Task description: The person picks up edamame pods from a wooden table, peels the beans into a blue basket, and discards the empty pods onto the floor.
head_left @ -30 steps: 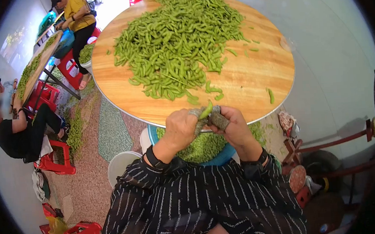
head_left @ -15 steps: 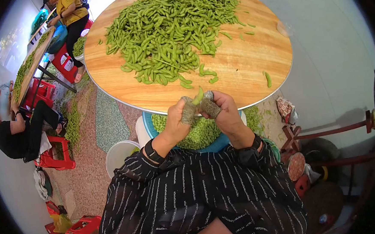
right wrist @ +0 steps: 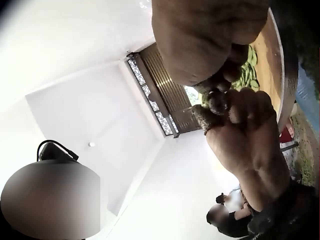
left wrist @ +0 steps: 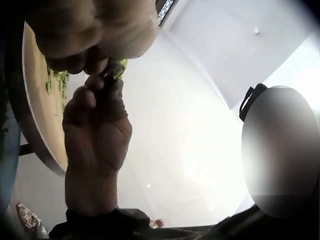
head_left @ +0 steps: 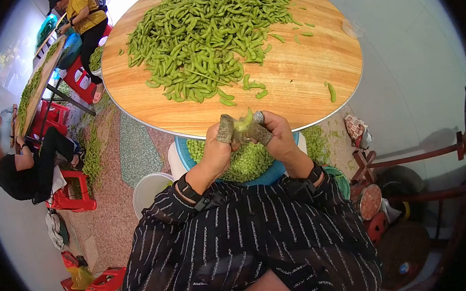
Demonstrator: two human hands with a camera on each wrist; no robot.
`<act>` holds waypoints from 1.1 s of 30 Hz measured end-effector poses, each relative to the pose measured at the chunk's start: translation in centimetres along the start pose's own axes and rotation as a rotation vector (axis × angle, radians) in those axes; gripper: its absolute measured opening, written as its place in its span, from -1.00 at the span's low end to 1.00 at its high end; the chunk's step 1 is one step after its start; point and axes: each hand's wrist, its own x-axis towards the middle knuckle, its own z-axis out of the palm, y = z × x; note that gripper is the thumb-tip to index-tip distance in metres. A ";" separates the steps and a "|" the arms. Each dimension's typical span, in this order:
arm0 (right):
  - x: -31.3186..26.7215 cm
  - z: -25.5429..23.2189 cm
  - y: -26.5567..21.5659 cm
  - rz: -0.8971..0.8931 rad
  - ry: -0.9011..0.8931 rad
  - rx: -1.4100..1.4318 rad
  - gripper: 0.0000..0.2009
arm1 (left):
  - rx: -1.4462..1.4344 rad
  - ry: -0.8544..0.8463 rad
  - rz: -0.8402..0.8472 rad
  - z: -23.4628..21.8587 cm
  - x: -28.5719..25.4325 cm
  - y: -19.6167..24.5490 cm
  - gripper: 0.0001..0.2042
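Note:
Close together over the table's near edge, my left hand (head_left: 216,151) and right hand (head_left: 281,138) pinch a green soybean pod (head_left: 248,116) between them. The pod is slightly blurred and its tip points up. Speckled grey sleeves cover the thumbs and some fingers; my left thumb stands upright beside the pod. In the left wrist view, curled fingers meet at a bit of green pod (left wrist: 121,69). Below the hands, a blue basin (head_left: 269,176) holds shelled green beans (head_left: 242,163). Beyond them, a large heap of pods (head_left: 200,41) covers much of the round wooden table (head_left: 314,71).
Loose pods lie near the heap, with a single pod (head_left: 331,92) at the right. A white bucket (head_left: 149,190) stands left of the basin. Two red stools (head_left: 75,190) (head_left: 107,289) are at the left. Other people sit and stand by another table (head_left: 40,85) with pods.
The head view has shifted, so the table sits higher in it. My hands stay together at the pod; my left thumb has lifted from a bent to an upright pose.

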 end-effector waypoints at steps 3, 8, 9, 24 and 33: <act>-0.2 -0.4 -0.4 0.131 0.027 0.050 -0.93 | 0.234 -0.100 0.057 -1.3 0.7 -0.5 -0.67; -0.8 -0.5 -0.3 0.121 -0.025 -0.128 -0.93 | 0.856 -0.167 0.280 -0.5 0.7 0.4 -0.63; -0.9 -0.4 -0.5 0.086 -0.033 -0.166 -0.93 | 0.785 -0.232 0.218 -1.1 1.1 0.2 -0.65; -2.2 -1.4 0.2 0.086 -0.184 -0.111 -0.88 | 0.264 -0.394 -0.033 -2.4 0.3 -1.0 -0.76; -2.1 -1.7 -1.7 0.336 -0.022 0.048 -0.83 | 0.518 -0.385 -0.079 -2.1 0.0 -0.9 -0.80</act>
